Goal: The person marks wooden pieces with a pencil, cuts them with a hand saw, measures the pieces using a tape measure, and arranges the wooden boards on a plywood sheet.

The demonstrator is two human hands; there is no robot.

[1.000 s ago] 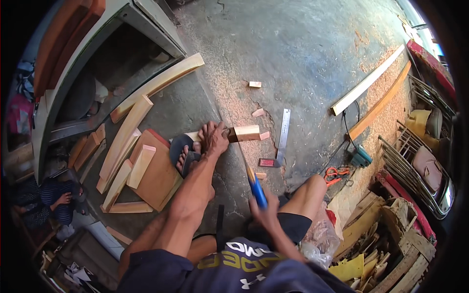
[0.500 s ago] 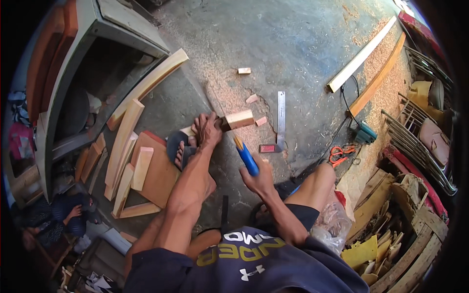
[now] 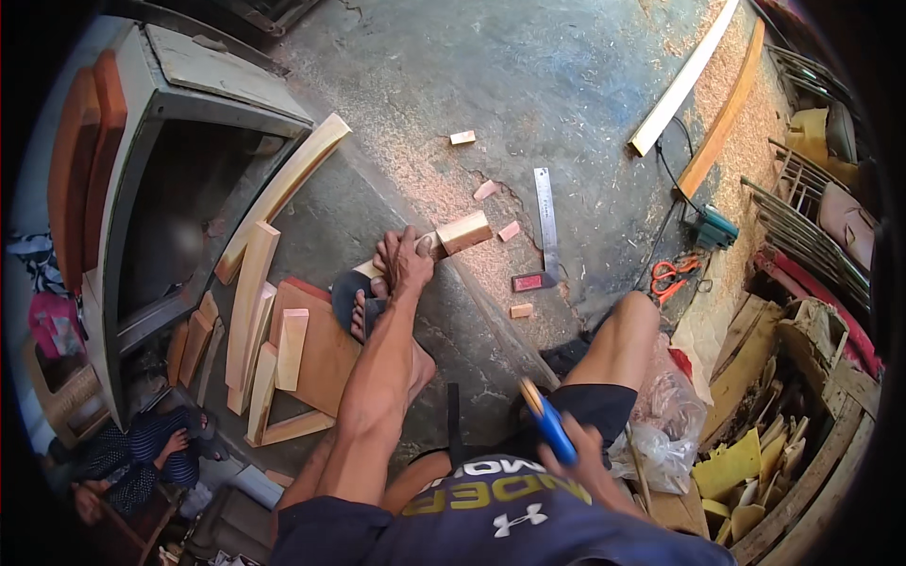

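Observation:
My left hand (image 3: 406, 259) is wrapped over a short length of pale wood (image 3: 464, 234), holding it down on the floor. The wood's end sticks out to the right of my fingers, with a dark line across it. My foot in a dark sandal (image 3: 368, 308) rests against the other end. Close to my body, my right hand (image 3: 587, 457), blurred, grips the blue handle of a handsaw (image 3: 549, 424). Its thin blade is hard to make out edge-on. Small offcuts (image 3: 510, 231) and a try square (image 3: 543, 222) with a red-faced stock lie to the right.
Curved and straight wood pieces (image 3: 250, 302) lean at the left beside a grey cabinet (image 3: 217, 85). Orange-handled scissors (image 3: 672, 278), a teal power tool (image 3: 714, 229) and two long strips (image 3: 722, 113) lie right. Scrap wood fills the lower right. Another person sits lower left.
My right hand has drawn the saw handle back toward my body, away from the wood. My left hand keeps its hold. The whole view has shifted slightly.

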